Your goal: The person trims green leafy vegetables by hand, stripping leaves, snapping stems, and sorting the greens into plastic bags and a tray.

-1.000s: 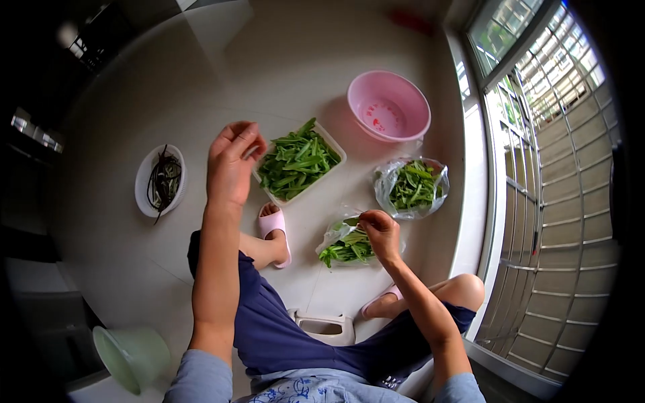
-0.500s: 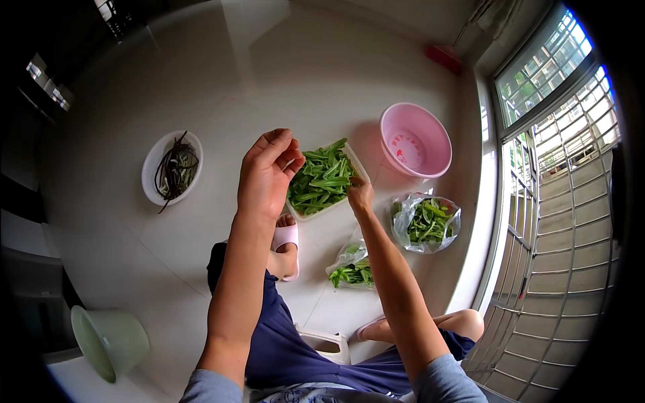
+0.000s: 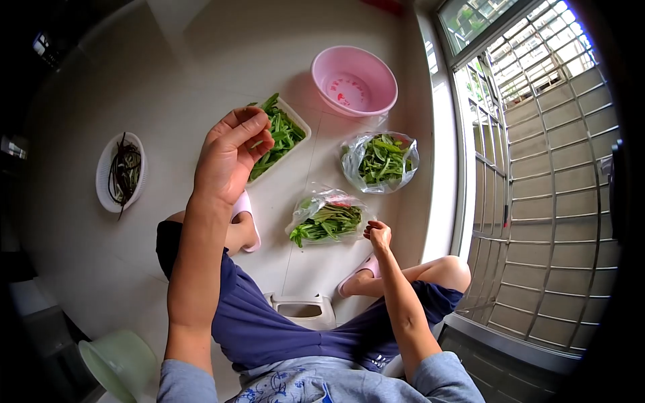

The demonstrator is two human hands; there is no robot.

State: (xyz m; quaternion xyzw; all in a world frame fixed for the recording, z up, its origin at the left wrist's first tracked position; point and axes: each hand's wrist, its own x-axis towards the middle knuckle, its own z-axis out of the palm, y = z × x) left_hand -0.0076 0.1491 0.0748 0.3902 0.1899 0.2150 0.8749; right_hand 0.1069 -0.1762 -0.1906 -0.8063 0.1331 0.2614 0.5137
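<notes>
My left hand (image 3: 235,148) is raised over the near left side of a pale tray (image 3: 302,124), hiding part of it. Its thumb and fingers are drawn together, and nothing shows between them. Long green leaves (image 3: 285,138) lie in the tray. My right hand (image 3: 378,233) is low beside the right edge of a clear plastic bag (image 3: 328,195), its fingers loosely bent and slightly apart; I cannot tell if they touch the plastic. Leafy green stems (image 3: 332,221) stick out of this bag.
A second clear bag (image 3: 413,161) of green leaves stands near the window wall, below a pink basin (image 3: 383,84). Left on the floor is a white basket (image 3: 103,178) with dark, thin strands. A pale green bucket (image 3: 127,359) and a light plastic stool (image 3: 322,312) are close by.
My right hand has left the tray's edge and come back toward me, beside the bag of stems. My left hand keeps its raised, curled pose. The view has shifted right.
</notes>
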